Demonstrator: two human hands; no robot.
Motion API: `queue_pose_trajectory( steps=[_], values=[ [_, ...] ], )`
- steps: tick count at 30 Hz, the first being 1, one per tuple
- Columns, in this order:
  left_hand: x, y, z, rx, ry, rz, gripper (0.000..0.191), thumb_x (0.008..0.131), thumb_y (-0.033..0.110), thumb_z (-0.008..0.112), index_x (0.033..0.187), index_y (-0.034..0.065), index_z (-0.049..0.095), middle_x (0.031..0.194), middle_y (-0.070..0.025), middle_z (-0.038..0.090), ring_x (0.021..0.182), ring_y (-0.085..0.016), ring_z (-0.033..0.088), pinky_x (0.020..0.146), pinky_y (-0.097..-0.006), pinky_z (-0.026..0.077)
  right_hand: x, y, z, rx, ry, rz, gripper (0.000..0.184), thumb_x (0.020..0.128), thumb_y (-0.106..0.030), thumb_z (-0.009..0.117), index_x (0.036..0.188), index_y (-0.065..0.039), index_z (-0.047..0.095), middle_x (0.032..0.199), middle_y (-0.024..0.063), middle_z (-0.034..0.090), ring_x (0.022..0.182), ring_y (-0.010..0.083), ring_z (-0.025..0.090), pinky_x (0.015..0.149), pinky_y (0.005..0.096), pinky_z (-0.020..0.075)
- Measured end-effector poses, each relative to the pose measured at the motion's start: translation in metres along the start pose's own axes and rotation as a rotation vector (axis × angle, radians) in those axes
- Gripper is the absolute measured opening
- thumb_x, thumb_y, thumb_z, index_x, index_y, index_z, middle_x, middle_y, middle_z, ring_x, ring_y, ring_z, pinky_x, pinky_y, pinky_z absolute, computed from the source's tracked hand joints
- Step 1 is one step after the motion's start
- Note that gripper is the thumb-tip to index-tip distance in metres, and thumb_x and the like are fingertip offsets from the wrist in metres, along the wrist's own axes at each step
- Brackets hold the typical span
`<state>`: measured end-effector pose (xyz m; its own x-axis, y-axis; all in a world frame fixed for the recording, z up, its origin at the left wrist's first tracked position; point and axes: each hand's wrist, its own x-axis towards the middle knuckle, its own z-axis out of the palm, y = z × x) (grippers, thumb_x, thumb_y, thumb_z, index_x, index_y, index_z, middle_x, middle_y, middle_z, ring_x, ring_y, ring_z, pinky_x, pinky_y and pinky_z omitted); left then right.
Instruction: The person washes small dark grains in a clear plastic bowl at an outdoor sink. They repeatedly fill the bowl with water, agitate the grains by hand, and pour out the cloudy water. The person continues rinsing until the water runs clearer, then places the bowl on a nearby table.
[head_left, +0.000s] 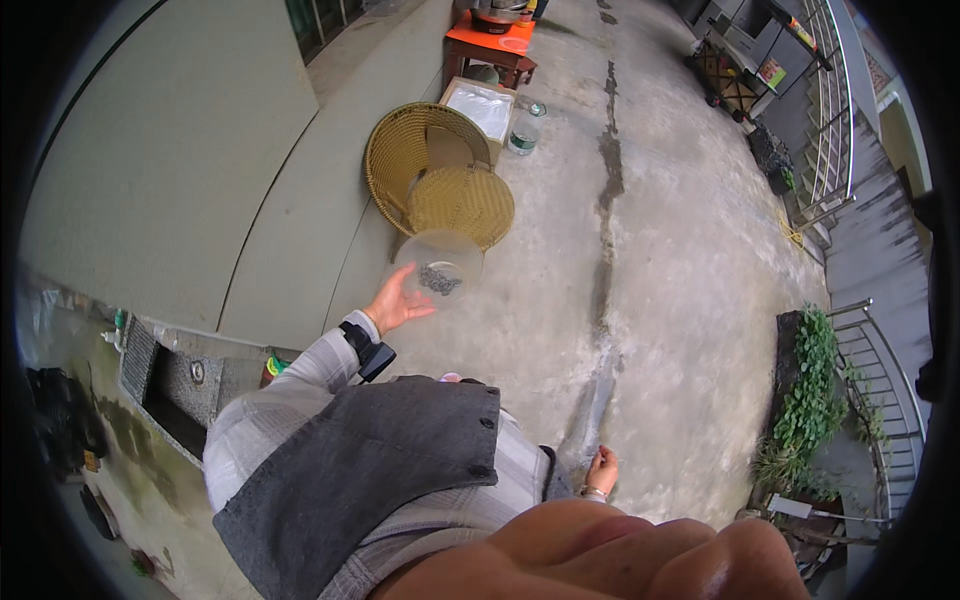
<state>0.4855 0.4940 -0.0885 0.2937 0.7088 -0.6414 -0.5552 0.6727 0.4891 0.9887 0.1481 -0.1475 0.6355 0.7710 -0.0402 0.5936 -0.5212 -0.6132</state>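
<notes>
My left hand (399, 301) holds a clear, round plastic container (457, 251) from its left side. Small dark pieces (439, 280), too small to identify, lie inside it. Just beyond the container stand a large woven basket (386, 161) and a flat round woven tray (469, 202) that overlaps the basket's edge. My right hand (601, 471) hangs low at my right side with its fingers curled; whether something small is between them cannot be made out.
A plastic-covered box (480, 109) and a large clear bottle (523, 139) stand past the basket, before an orange-topped table (491, 37). A stone sink (180, 382) is at left. Leafy plants (810, 397) and metal railings (885, 405) line the right side.
</notes>
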Motion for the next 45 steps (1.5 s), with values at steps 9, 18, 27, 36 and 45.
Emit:
queue_pose_trajectory(
  steps=[9,18,27,36,45],
  values=[
    [0.129,0.024,0.123,-0.003,-0.018,0.017,0.086,0.091,0.050,0.059,0.155,0.0282,0.007,0.148,-0.0296,0.014,0.135,-0.049,0.031,0.100,-0.0590,0.046,0.122,0.080,0.029,-0.028,-0.146,0.228,0.023,0.088,-0.012,0.064,0.107,0.000,0.068,0.101,0.0186,0.070,0.092,0.0319,0.069,0.080,0.0395,0.0550],
    [0.231,0.012,0.247,-0.155,0.087,0.102,0.084,0.091,0.048,0.058,0.155,0.0287,0.006,0.152,-0.0312,0.006,0.135,-0.052,0.030,0.101,-0.0567,0.046,0.417,0.045,-0.020,0.014,-0.104,0.030,0.025,0.092,-0.012,0.061,0.114,-0.001,0.066,0.107,0.0165,0.069,0.089,0.0276,0.068,0.078,0.0371,0.0547],
    [0.315,0.039,0.300,-0.224,0.192,0.125,0.085,0.090,0.046,0.060,0.154,0.0251,0.009,0.152,-0.0334,0.006,0.133,-0.053,0.034,0.103,-0.0563,0.045,0.633,-0.024,0.005,0.045,-0.231,-0.132,0.026,0.093,-0.013,0.060,0.116,-0.002,0.066,0.107,0.0145,0.069,0.084,0.0227,0.067,0.075,0.0339,0.0543],
    [0.520,0.133,0.352,-0.294,0.200,0.126,0.067,0.091,0.047,0.060,0.148,0.0288,0.031,0.143,-0.0328,0.021,0.121,-0.050,0.045,0.103,-0.0561,0.045,0.801,-0.043,0.060,-0.008,-0.268,-0.045,0.028,0.094,-0.012,0.060,0.120,-0.002,0.063,0.106,0.0141,0.069,0.083,0.0199,0.067,0.072,0.0324,0.0543],
    [0.691,0.248,0.447,-0.340,0.253,0.111,0.076,0.088,0.049,0.064,0.151,0.0302,0.026,0.141,-0.0305,0.024,0.125,-0.044,0.042,0.102,-0.0549,0.045,0.969,-0.131,0.089,0.096,-0.313,0.045,0.030,0.095,-0.012,0.058,0.121,0.002,0.060,0.106,0.0125,0.068,0.079,0.0170,0.066,0.068,0.0302,0.0541]
  ],
)
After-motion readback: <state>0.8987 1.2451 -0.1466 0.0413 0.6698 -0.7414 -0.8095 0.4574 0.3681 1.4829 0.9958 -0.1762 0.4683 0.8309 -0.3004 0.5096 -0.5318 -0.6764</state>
